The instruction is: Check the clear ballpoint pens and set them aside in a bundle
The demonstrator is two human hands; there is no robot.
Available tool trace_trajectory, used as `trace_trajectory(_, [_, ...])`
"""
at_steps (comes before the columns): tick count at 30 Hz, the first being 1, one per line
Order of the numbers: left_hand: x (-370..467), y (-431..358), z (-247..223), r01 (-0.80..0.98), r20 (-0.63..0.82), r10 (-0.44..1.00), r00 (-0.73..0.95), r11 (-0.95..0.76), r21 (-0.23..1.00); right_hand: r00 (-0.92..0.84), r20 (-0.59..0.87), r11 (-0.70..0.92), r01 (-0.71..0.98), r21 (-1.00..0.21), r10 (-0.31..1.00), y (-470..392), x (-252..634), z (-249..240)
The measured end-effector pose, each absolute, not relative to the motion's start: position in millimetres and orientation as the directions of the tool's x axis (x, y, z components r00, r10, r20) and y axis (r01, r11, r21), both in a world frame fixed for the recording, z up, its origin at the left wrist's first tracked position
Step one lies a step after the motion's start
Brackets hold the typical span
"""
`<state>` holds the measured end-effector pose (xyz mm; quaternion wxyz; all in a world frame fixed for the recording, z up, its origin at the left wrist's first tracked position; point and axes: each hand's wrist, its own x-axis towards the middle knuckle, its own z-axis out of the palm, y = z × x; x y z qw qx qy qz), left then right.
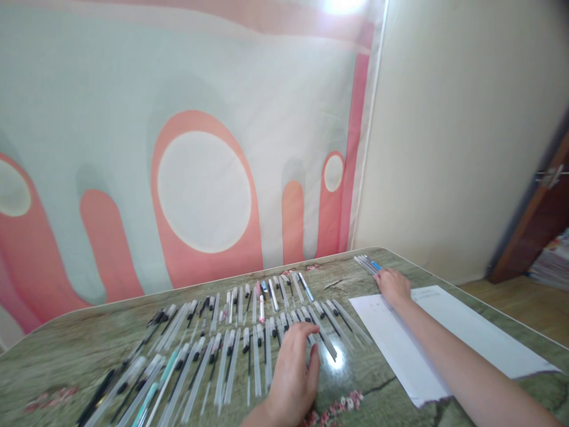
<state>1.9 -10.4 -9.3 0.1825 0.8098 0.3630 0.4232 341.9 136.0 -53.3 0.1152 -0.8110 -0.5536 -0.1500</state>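
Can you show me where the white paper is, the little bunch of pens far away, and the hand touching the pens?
white paper (471,332), head view, bare middle of the sheet.
bunch of pens (367,263), head view, middle of the barrels.
left hand (293,373), head view, back of the hand.

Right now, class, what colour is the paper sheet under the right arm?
White: the sheet shows best in the head view.

Bright daylight, glare on the glossy table (342,362), slight motion blur, edges warped.
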Motion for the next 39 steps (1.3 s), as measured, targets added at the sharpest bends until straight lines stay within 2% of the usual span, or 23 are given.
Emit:
trace_trajectory(11, [1.1,-8.8,-7.6,0.454,0.585,0.707,0.398,-0.706,0.544,0.36,0.368,-0.377,0.926,-0.027,0.857,138.2,338.5,-54.3])
trace_trajectory(23, [1.4,-9.5,-3.2,0.405,0.56,0.722,0.406,-0.692,0.598,0.404,0.374,-0.414,0.908,-0.059,0.834,139.2,338.9,-54.6])
trace_trajectory(39, [3.3,-9.2,-2.4,0.356,0.567,0.669,0.481,-0.74,0.57,0.393,0.397,-0.396,0.915,-0.079,0.829,142.5,343.5,-55.8])
